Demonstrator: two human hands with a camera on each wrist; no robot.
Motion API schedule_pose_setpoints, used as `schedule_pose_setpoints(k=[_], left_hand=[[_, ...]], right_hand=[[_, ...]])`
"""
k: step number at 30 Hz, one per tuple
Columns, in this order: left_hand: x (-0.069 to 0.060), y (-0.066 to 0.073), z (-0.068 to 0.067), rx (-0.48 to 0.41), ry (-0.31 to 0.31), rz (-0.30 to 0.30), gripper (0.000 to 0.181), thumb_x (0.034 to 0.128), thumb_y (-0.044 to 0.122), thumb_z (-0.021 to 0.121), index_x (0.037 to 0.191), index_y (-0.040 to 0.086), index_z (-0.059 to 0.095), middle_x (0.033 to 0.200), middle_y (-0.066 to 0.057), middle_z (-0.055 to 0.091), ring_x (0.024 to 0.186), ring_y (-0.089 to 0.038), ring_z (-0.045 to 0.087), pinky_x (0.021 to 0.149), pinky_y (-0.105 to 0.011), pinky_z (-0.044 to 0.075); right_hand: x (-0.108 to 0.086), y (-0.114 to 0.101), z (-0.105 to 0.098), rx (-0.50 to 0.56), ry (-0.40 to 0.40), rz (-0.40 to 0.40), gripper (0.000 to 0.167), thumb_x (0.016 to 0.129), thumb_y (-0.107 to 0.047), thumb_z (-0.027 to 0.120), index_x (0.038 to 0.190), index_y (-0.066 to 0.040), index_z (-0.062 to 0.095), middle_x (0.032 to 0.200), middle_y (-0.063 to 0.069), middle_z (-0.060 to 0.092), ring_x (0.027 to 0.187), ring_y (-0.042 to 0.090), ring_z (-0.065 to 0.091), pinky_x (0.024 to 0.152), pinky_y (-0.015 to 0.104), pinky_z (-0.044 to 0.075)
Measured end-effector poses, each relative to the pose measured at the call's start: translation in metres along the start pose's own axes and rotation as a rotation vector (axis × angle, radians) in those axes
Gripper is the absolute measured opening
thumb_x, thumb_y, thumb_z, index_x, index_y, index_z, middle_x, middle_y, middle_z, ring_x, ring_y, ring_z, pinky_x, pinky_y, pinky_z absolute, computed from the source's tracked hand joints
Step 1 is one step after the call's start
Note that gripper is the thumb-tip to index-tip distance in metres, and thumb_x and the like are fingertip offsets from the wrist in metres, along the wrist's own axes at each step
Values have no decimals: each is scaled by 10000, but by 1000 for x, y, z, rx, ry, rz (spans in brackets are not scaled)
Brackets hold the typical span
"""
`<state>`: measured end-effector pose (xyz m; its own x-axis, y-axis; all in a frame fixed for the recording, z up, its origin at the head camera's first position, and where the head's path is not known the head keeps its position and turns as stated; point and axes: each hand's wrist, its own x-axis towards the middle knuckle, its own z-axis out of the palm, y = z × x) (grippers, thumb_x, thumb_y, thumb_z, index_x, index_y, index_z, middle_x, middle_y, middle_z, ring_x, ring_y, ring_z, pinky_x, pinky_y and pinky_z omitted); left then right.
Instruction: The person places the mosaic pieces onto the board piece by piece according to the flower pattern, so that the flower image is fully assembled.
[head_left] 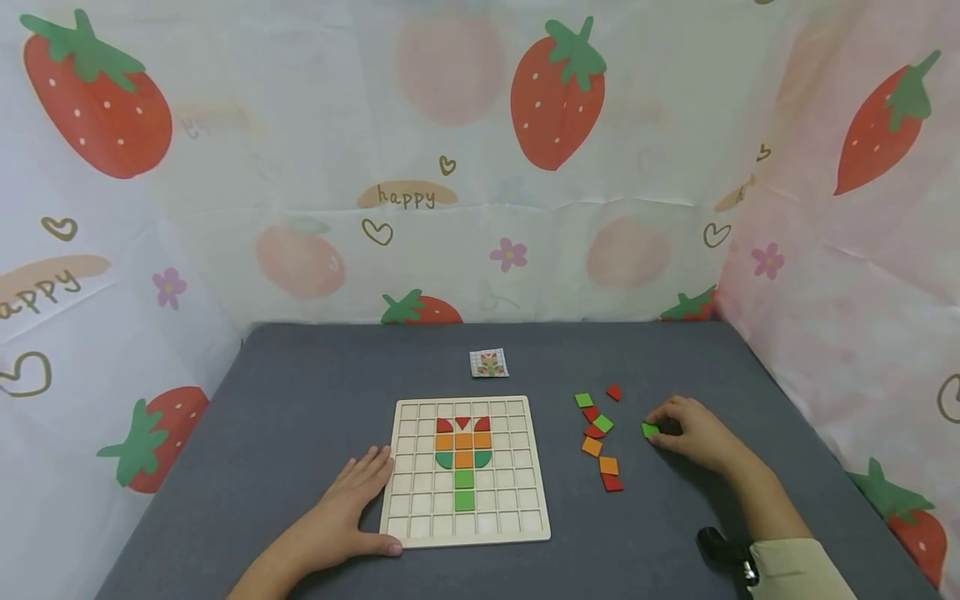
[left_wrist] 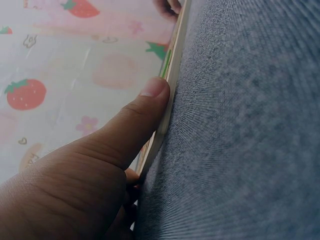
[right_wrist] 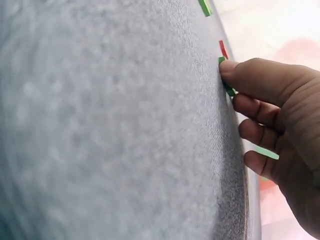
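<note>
At lower right, the right hand pinches a green tile; the left hand, thumb and fingers apart, touches the board, lower centre. Its pattern looks partly built; loose tiles rightward lie unplaced.

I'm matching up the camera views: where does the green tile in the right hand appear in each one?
Head: the green tile is right of centre, below mid-height, pinched at the fingertips of the right hand.
Left wrist: not visible.
Right wrist: upper right, partly covered by that hand.
Shared landmark: the right hand, at right in the head and right wrist views, at the top edge in the left wrist view.
</note>
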<state>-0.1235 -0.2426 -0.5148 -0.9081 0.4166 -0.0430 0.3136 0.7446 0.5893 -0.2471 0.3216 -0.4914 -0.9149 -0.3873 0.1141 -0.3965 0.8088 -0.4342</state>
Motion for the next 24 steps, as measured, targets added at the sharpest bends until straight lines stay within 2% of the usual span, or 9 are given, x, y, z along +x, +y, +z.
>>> schedule_pose_setpoints(k=[2, 5, 7, 9, 15, 24], left_hand=[[0, 1, 0, -4, -6, -9, 1274, 684, 747, 782, 1619, 49, 270, 1705, -90, 196, 1594, -311, 85, 1171, -91, -153], [1, 2, 0, -13, -16, -25, 1281, 679, 749, 784, 1620, 53, 263, 1709, -82, 182, 1596, -301, 75, 1268, -279, -76], [1, 3, 0, -16, -21, -33, 1286, 676, 751, 783, 1621, 53, 259, 1710, -79, 175, 1596, -300, 73, 1282, -415, -16], [2, 4, 0, -17, -22, -35, 1288, 674, 752, 783, 1620, 52, 259, 1711, -78, 171, 1596, -302, 74, 1270, -499, 25], [1, 6, -1, -14, -25, -34, 1280, 680, 744, 787, 1620, 55, 260, 1711, -81, 175, 1595, -306, 74, 1264, -536, 43], [0, 5, -2, -29, -31, -38, 1273, 686, 729, 794, 1619, 46, 261, 1708, -92, 180, 1596, -311, 67, 1271, -530, 28]], right_hand=[[0, 1, 1, -19, 12, -9, 163, 877, -213, 820, 1021, -156, 769, 1037, -13, 668, 1006, 221, 586, 895, 494, 511], [0, 1, 1, -25, 19, -10, 156, 879, -221, 818, 1010, -152, 768, 1010, -20, 677, 981, 214, 594, 872, 490, 517], [0, -1, 1, -20, 22, -5, 161, 884, -222, 816, 1015, -143, 768, 999, -20, 687, 973, 214, 603, 867, 487, 521], [0, -4, 0, -11, 25, 2, 173, 890, -229, 812, 1025, -129, 768, 995, -12, 700, 971, 218, 617, 863, 485, 527], [-1, -22, -6, 14, 68, 12, 204, 909, -259, 800, 1061, -130, 763, 1035, 12, 704, 959, 206, 613, 834, 452, 537], [5, -73, -14, 39, 122, -82, 194, 909, -203, 799, 1089, -145, 754, 1061, -5, 697, 979, 256, 584, 848, 476, 523]])
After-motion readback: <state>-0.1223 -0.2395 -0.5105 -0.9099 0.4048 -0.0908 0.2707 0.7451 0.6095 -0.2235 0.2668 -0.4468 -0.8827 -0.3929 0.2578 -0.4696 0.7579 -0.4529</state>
